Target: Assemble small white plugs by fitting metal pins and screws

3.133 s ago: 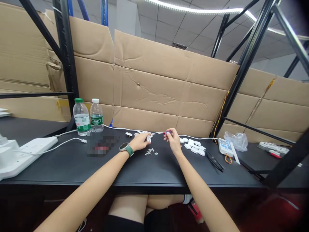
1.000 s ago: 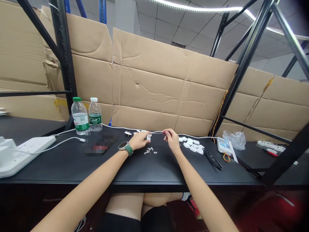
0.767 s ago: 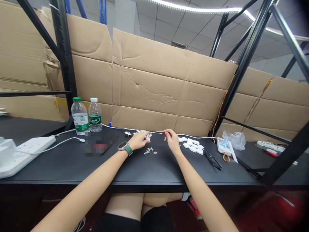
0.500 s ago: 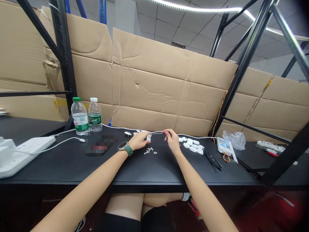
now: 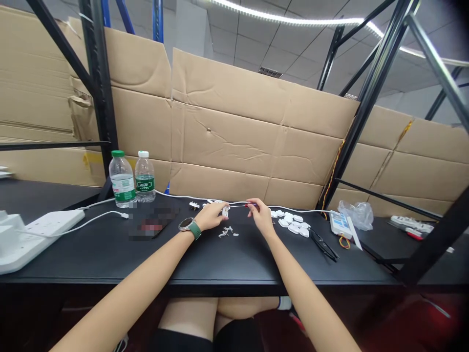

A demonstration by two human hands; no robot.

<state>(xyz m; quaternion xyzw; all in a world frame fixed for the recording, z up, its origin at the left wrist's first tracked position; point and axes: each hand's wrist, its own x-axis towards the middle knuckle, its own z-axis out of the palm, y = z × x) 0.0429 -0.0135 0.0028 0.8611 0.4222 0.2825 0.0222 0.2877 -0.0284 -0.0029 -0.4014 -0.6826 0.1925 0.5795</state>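
Note:
My left hand (image 5: 211, 215), with a green-strapped watch on the wrist, pinches a small white plastic part (image 5: 225, 210) on the black table (image 5: 110, 249). My right hand (image 5: 261, 214) is closed on a thin red-handled tool (image 5: 251, 205) whose tip points at the white part. Just in front of my hands lie a few tiny white and metal pieces (image 5: 227, 231). A cluster of white plastic shells (image 5: 293, 223) sits right of my right hand.
Two water bottles (image 5: 122, 178) stand at the back left. A white power strip (image 5: 32, 234) with a cable lies far left. Black pliers (image 5: 324, 243), a small white box (image 5: 340, 224) and a clear bag (image 5: 357, 213) are on the right. Cardboard sheets and black rack posts back the table.
My hands have stayed together on the white part and red tool; only the view has shifted slightly.

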